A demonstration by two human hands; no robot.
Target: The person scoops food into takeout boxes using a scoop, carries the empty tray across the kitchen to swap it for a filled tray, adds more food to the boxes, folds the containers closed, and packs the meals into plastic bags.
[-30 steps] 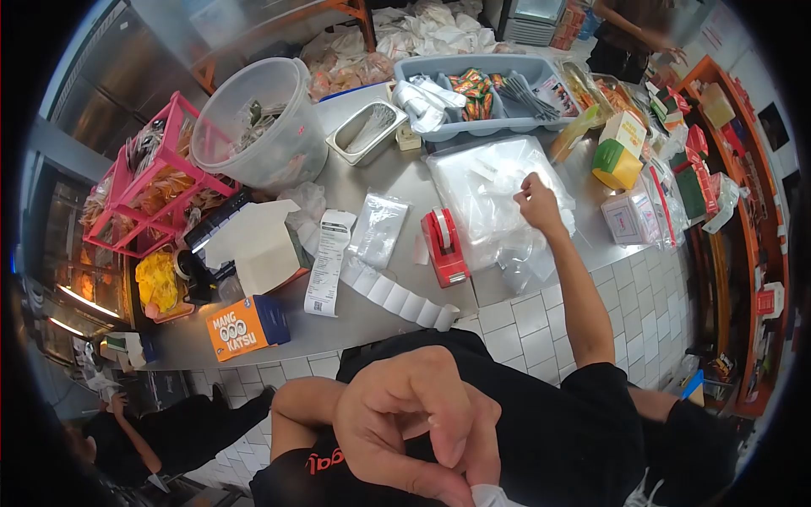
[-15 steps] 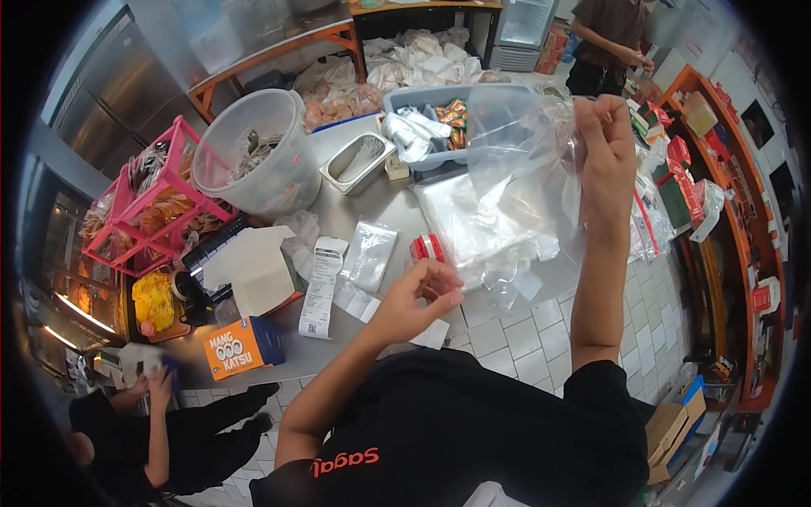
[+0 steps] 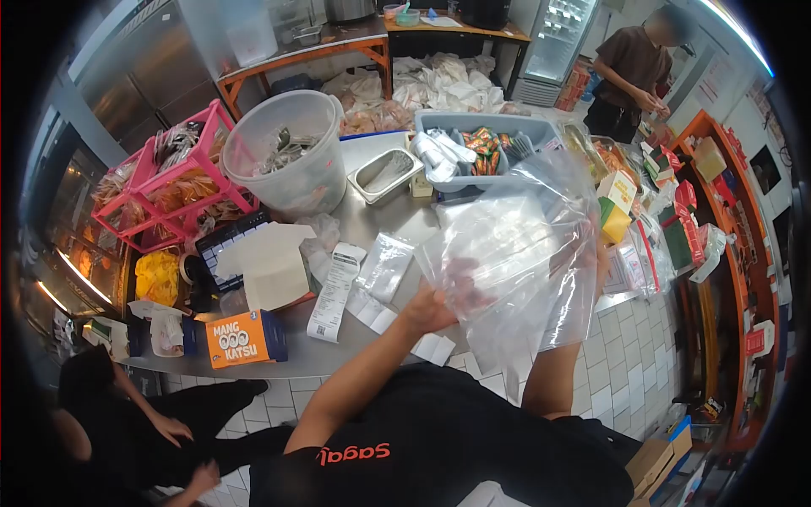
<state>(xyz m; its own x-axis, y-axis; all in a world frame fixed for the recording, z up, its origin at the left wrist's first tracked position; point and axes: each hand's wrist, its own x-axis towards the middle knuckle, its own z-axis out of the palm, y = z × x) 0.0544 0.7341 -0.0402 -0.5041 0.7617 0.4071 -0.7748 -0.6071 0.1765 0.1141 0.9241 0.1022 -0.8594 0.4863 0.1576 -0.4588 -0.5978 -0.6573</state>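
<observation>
A large clear plastic bag (image 3: 524, 262) hangs open above the table's front edge. My left hand (image 3: 439, 306) is at the bag's left side, its fingers partly behind or inside the plastic and blurred. Behind the bag's right side is my right hand (image 3: 598, 262), mostly hidden by the plastic. Beyond the bag, partly covered by it, lies a stack of clear bags. Left of my left hand are a long printed receipt (image 3: 336, 291), a small clear packet (image 3: 385, 266) and a strip of white labels (image 3: 372, 313).
An orange box (image 3: 247, 340), a white open box, a large clear bucket (image 3: 291, 182), a pink rack (image 3: 169, 186) and a grey sectioned tray (image 3: 541, 131) stand around the table. One person is at the lower left, another (image 3: 634, 72) at the back right.
The clear bag, lifted from the stack earlier, has come down and left in front of me. My left hand has moved onto it. A white open box now stands beside the orange box.
</observation>
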